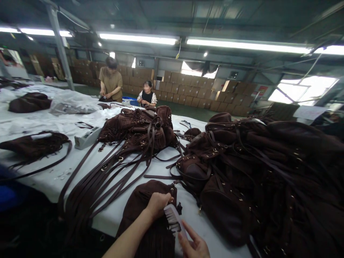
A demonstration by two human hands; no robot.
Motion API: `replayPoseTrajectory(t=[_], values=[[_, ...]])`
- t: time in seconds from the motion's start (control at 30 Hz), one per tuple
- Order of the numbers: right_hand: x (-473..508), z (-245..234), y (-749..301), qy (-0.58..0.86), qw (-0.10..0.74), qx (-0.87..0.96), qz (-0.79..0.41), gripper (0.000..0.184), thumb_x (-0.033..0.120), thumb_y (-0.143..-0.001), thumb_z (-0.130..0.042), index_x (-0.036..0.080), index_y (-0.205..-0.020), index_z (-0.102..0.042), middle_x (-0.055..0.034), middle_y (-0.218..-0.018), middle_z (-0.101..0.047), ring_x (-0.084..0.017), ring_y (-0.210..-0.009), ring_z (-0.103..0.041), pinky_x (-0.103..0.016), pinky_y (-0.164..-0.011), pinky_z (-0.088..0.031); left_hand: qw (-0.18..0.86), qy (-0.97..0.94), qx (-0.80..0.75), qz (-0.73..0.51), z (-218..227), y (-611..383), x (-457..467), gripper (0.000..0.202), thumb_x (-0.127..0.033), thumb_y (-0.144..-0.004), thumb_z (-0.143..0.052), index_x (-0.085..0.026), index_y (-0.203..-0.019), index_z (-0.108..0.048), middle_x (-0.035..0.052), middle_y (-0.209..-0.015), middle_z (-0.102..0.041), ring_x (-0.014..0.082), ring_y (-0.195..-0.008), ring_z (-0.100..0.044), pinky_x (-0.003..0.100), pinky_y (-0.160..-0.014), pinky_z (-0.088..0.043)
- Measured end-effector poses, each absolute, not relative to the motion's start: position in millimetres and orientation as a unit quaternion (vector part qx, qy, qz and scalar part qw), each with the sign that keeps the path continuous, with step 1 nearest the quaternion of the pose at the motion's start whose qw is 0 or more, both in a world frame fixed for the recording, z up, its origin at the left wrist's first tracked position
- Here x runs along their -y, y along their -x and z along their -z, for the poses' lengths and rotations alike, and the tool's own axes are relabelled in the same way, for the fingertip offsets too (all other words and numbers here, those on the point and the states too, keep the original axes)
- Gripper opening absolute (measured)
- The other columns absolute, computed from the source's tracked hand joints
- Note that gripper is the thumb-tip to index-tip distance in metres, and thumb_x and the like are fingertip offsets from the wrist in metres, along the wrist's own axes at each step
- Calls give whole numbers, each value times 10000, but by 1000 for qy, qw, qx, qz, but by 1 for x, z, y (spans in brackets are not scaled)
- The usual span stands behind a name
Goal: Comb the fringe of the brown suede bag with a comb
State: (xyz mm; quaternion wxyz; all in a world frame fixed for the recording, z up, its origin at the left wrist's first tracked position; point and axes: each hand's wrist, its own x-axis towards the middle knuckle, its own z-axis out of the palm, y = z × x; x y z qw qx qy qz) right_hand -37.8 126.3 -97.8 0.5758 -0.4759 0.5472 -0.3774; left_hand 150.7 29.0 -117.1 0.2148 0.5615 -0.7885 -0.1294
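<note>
A dark brown fringed bag [146,191] lies on the white-covered table at its near edge. My left hand [158,205] is closed on the bag near its upper right edge, close to the metal rings. What exactly lies under its fingers is hidden. In my right hand [194,243] is a pale wide-toothed comb [173,216], gripped by its lower end and slanting up to the left. The comb's teeth face left toward the bag, close beside my left fingers. I cannot tell whether they touch the fringe.
A large heap of brown bags [268,172] covers the right side. Another pile [137,129] lies ahead, its long straps trailing over the near edge. A grey tape dispenser [87,138] stands left of it. Two people [111,80] work beyond the table, before stacked cartons [185,89].
</note>
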Motion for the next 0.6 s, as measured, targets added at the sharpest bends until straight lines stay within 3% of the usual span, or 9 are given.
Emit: replayPoseTrajectory(t=[0.03,0.13,0.2,0.27,0.4,0.53,0.6], values=[[-121,93,39,480,564,-547,391,1131,811,-634,-730,43,-1419,-457,63,-423,-436,-85,-336,-317,-177,-336,-208,228,-543,796,139,109,-154,-35,123,-215,-857,-558,-179,-935,-647,114,-932,-686,277,-907,-634,376,-824,-467],[-104,79,39,494,548,-540,404,1208,853,-641,-682,56,-1483,-342,65,-444,-464,-72,-301,-278,-163,-303,-186,351,-454,771,276,80,-166,-57,415,-115,-685,-602,-232,-1083,-636,71,-1214,-614,277,-1156,-525,429,-1024,-393],[-96,73,34,509,555,-519,404,1226,864,-645,-666,51,-1492,-312,62,-447,-474,-73,-290,-283,-158,-291,-185,437,-376,697,426,65,-170,-68,434,-155,-750,-558,-233,-1175,-603,56,-1246,-596,244,-1177,-513,391,-1039,-394],[-91,69,25,526,566,-487,407,1175,835,-688,-661,54,-1492,-308,59,-451,-482,-73,-292,-287,-157,-289,-189,470,-336,647,497,62,-166,-73,273,-264,-862,-510,-184,-1094,-629,61,-1090,-645,216,-1039,-571,329,-936,-454],[-85,73,2,538,589,-441,412,1101,785,-733,-674,68,-1486,-311,54,-454,-491,-79,-311,-284,-168,-295,-189,549,-382,581,463,93,-146,-66,374,-464,-908,-481,-140,-775,-614,49,-790,-623,182,-759,-556,278,-721,-465],[-79,97,-5,523,608,-444,400,1161,823,-676,-680,36,-1456,-334,68,-414,-455,-89,-321,-291,-182,-316,-192,623,-480,499,365,132,-135,-57,375,-459,-909,-415,-163,-751,-584,57,-739,-611,199,-697,-564,306,-675,-472],[-80,114,1,505,616,-460,394,1230,873,-603,-675,13,-1426,-366,80,-393,-427,-85,-320,-280,-185,-328,-183,620,-499,518,314,144,-132,-58,360,-427,-918,-389,-179,-752,-589,73,-775,-629,218,-748,-596,329,-732,-497]])
